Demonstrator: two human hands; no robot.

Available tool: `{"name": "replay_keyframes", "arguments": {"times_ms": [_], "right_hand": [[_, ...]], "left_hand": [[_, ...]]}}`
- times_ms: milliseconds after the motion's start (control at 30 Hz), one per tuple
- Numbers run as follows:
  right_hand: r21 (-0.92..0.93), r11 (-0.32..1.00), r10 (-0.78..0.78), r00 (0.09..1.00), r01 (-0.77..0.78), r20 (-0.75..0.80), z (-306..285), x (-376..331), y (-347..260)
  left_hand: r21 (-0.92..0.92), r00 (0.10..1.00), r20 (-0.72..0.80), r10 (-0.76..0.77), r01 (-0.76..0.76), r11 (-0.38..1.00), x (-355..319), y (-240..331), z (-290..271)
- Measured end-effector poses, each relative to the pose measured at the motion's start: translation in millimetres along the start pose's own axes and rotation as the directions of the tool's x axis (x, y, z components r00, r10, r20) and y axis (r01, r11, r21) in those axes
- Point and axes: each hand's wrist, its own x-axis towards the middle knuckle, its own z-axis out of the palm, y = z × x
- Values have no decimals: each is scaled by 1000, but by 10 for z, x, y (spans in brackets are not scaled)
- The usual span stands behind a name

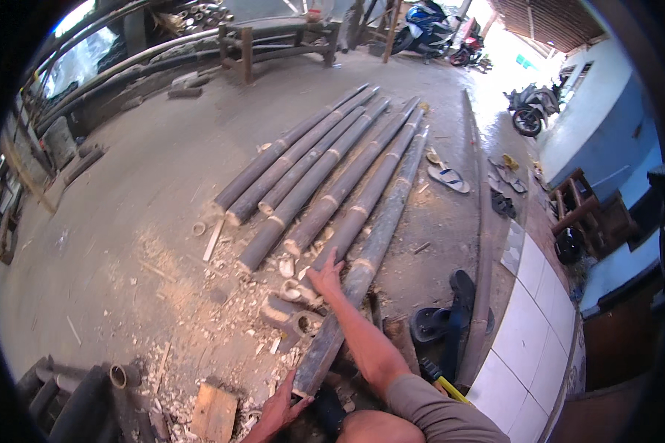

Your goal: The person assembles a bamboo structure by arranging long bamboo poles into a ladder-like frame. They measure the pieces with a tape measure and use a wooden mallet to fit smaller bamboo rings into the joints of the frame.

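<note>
A long dark bamboo pole (358,277) slants from my lap toward the far right of the floor. My left hand (279,404) cups its cut near end, thumb and fingers on either side. My right forearm crosses over this pole. Beyond it, my right hand (325,277) grips the near end of the neighbouring bamboo pole (355,221), fingers over the top. Several more bamboo poles (303,196) lie side by side to the left, fanned out on the floor. Short bamboo offcuts (281,310) sit just left of my hands.
Wood chips (222,317) cover the floor at left. A small wooden board (214,411) and cut bamboo pieces (81,402) lie near left. At right are black sandals (430,325), a yellow-and-black tool (451,390), another long pole (484,258) and a white tiled ledge (528,325). Motorbikes (425,29) stand far back.
</note>
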Motion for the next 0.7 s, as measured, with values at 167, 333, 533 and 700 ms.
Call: {"name": "replay_keyframes", "arguments": {"times_ms": [167,333,533,700], "right_hand": [[-310,933,-206,978,184,-38,10,-185,-136],[-526,698,-346,872,486,346,-124,-493,-293],[-661,573,-414,868,483,275,-134,-508,-241],[-636,592,-417,863,496,285,-98,-491,-219]], "left_hand": [[-4,1000,20,-16,17,1000,4,38,-21],[22,1000,-7,26,-26,999,43,-37,25],[-34,999,48,-4,6,999,70,-93,67],[-45,997,10,76,-75,996,27,-108,33]]}}
